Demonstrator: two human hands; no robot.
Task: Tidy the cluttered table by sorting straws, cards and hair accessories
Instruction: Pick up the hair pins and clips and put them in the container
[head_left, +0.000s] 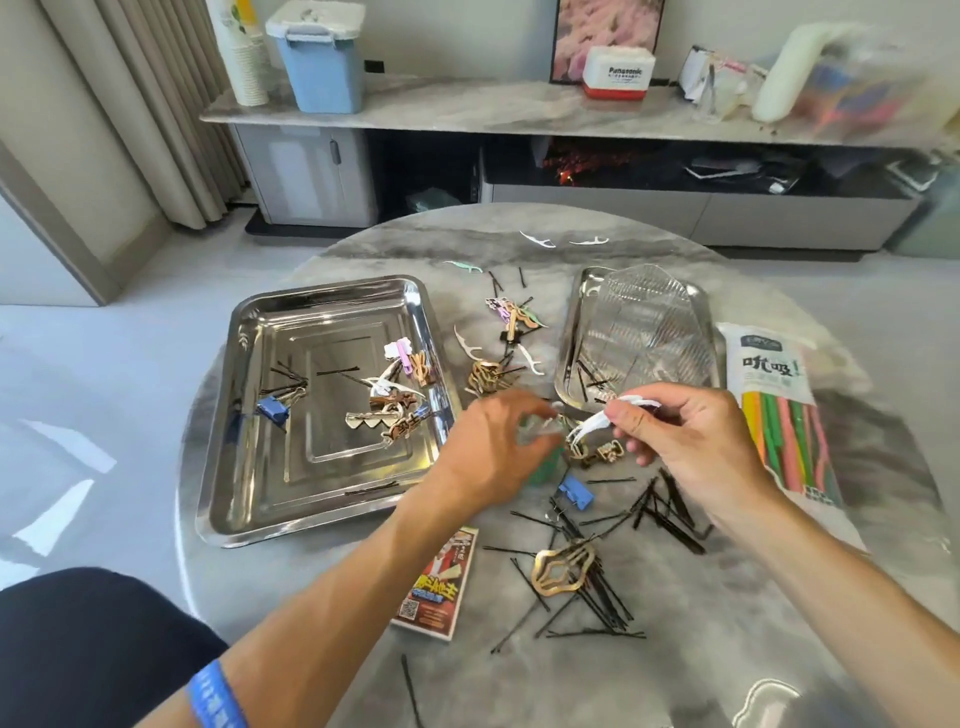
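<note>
Two steel trays are sitting on a round, grey marble-patterned table (363, 249) in the head view. The large tray (249, 467) on the left is holding bobby pins, a blue binder clip (274, 410) and several wooden hair clips (395, 410). The smaller tray (574, 332) on the right is carrying a clear ribbed plastic dish (649, 332). Between the trays, more wooden hair accessories (488, 376) and white floss picks are lying scattered. A packet of coloured straws (779, 410) is lying flat at the table's right edge, beside the smaller tray. A card pack (439, 587) with red and yellow print is resting near the front edge, partly under the left forearm, and a heap of black bobby pins (613, 571) with a gold fan-shaped clip (563, 569) is spreading just right of it.

The left hand (498, 441) is hovering over the middle of the table with fingers curled around something small and blurred; what it has, if anything, cannot be told. The right hand (685, 436) is pinching white floss picks (602, 421) between thumb and forefinger, above the clutter.

Behind the table, a long marble-topped sideboard (467, 111) is bearing a blue lidded bin (319, 57), stacked paper cups and a red-and-white box. Beige curtains are hanging at the left, over a pale glossy floor.
</note>
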